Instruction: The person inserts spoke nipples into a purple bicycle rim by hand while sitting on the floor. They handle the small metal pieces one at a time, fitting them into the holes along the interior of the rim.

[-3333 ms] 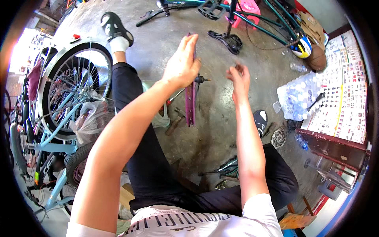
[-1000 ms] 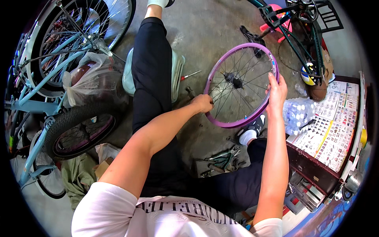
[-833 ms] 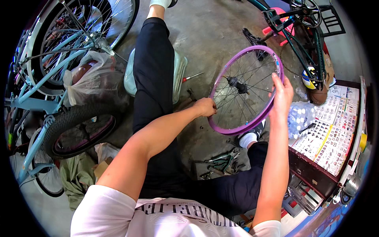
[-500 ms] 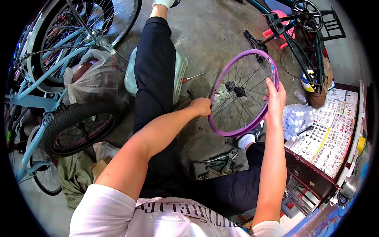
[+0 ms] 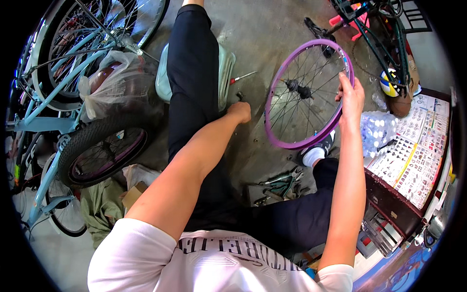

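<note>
My right hand (image 5: 351,97) grips the right side of a purple bicycle wheel (image 5: 292,144), its fingers closed around the rim. No tyre is on the wheel, which is held tilted above the floor with its black spokes and hub showing. To the left of the wheel and apart from it is my left hand (image 5: 239,113), its fingers curled. Whatever it may hold is hidden. Just beyond that hand a small dark tool (image 5: 240,96) lies on the floor. Farther off lies a screwdriver (image 5: 243,77) with a red handle.
Pliers and other hand tools (image 5: 282,185) lie between my legs. A pale green plastic stool (image 5: 226,73) stands by my left leg. At left are a light blue bicycle (image 5: 44,124) and a fat-tyred wheel (image 5: 102,151). Bottles (image 5: 377,131) sit beside a brown case (image 5: 389,204) at right.
My left hand has come away from the wheel's rim and moved left. The wheel stays in my right hand. The whole view has shifted slightly.
</note>
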### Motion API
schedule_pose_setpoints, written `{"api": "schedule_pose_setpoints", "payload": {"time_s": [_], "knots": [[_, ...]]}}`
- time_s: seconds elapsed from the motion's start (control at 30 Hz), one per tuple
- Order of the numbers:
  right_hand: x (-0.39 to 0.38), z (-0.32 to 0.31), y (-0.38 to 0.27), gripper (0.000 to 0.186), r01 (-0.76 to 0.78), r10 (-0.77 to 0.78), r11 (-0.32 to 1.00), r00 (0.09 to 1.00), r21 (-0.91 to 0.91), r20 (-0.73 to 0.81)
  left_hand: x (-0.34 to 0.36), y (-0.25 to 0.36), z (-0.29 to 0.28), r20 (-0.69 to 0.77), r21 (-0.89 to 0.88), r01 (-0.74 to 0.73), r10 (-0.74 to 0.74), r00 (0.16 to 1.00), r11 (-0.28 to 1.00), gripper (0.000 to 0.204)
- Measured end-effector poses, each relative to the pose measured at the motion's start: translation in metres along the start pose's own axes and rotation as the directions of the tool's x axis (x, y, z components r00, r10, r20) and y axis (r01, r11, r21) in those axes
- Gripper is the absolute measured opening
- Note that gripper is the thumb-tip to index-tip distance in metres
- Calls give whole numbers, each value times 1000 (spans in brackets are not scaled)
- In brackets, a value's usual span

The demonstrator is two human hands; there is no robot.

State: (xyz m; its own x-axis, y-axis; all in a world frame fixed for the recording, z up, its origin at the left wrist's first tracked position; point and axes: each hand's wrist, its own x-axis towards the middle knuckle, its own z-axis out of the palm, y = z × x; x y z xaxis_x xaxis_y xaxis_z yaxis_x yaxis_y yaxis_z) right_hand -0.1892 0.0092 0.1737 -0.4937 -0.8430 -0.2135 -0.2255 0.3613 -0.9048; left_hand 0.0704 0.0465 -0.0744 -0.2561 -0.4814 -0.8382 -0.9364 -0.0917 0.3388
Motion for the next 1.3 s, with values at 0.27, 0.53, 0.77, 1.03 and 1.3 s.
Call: {"api": "schedule_pose_setpoints", "payload": {"time_s": [0.27, 0.53, 0.77, 1.03, 1.3], "knots": [[4, 5, 2, 26, 21, -22, 999, 999, 25, 40, -6, -16, 2, -68, -13, 140, -141, 988, 990, 34], [7, 5, 1, 27, 16, -17, 1000, 999, 23, 27, -14, -18, 34, -120, -193, 329, -356, 927, 924, 40], [10, 6, 2, 28, 11, -12, 1000, 999, 22, 40, -26, -6, 107, -241, -173, 120, -160, 957, 978, 42], [3, 6, -6, 28, -50, 48, 995, 998, 82, 33, -35, 6, 102, -288, 7, 46, -42, 957, 999, 48], [-6, 16, -13, 23, -81, 70, 982, 995, 172, 68, -11, 42, -75, -517, 124, -221, 253, 818, 967, 27]]}}
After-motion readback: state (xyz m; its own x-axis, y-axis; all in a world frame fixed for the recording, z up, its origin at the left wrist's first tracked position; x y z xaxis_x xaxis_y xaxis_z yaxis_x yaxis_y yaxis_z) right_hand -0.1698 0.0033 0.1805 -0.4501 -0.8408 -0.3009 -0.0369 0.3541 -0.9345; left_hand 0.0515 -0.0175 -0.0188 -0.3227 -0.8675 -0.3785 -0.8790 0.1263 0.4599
